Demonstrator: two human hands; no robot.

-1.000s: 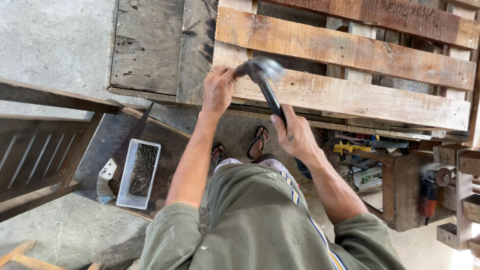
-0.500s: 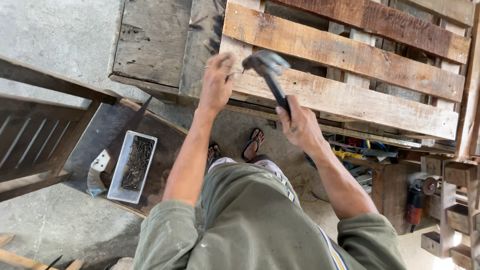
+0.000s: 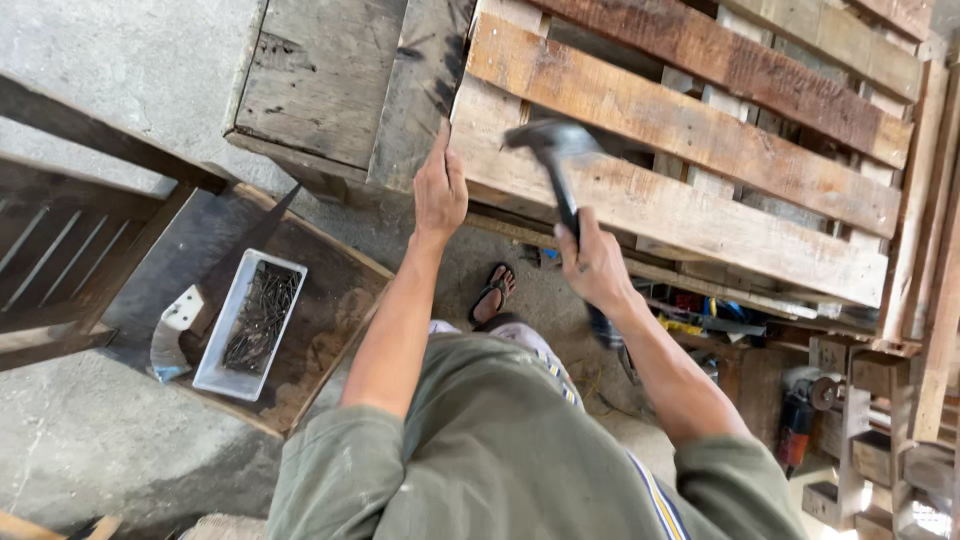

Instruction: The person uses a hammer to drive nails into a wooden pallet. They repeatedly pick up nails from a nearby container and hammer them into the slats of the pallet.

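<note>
The right hand (image 3: 592, 262) grips a hammer (image 3: 556, 160), fingers wrapped round its handle; the left hand (image 3: 440, 188) rests fingers extended, held together, on the pallet plank (image 3: 690, 215) beside the hammerhead.

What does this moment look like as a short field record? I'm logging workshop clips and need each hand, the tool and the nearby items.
left hand: flat against the edge of the pallet plank, fingers up
right hand: shut around the handle of the hammer
hammer: head raised over the plank, blurred
pallet: weathered slats, lying across the work area
white tray: low on the left, filled with nails, on a dark board
feet: one sandalled foot shows below the pallet
</note>
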